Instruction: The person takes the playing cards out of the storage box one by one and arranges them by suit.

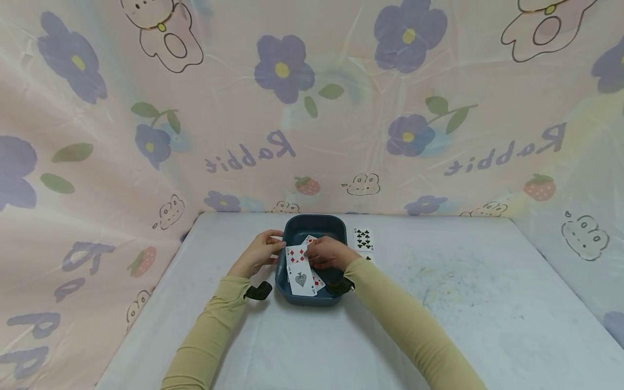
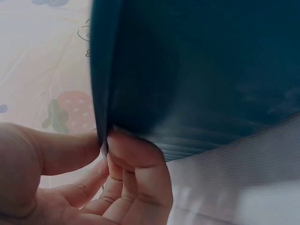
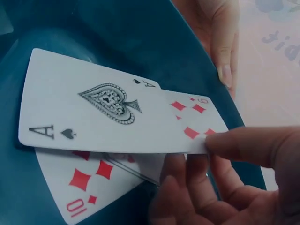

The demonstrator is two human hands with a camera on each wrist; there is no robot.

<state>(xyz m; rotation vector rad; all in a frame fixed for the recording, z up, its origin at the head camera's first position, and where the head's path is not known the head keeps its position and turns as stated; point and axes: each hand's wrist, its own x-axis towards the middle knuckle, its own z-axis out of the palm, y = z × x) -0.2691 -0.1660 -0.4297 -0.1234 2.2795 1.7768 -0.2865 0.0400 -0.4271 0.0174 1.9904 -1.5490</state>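
A dark blue rectangular plastic bin (image 1: 312, 301) stands on the table with playing cards in it. My left hand (image 1: 259, 253) pinches the bin's left rim between thumb and fingers, clearest in the left wrist view. Inside the bin, my right hand (image 1: 332, 253) pinches the edge of a diamonds card (image 3: 190, 112), thumb on top and fingers beneath. An ace of spades (image 3: 93, 108) overlaps that card and lies with it above the others. Under them shows a ten of diamonds (image 3: 93, 180), slanted across the bin; another card's edge is mostly hidden.
Right of the bin lies a clubs card (image 1: 363, 240), face up, with a second card (image 1: 369, 257) below it partly covered by the right forearm. A printed curtain (image 1: 341, 135) encloses the back and sides of the white table (image 1: 439, 281).
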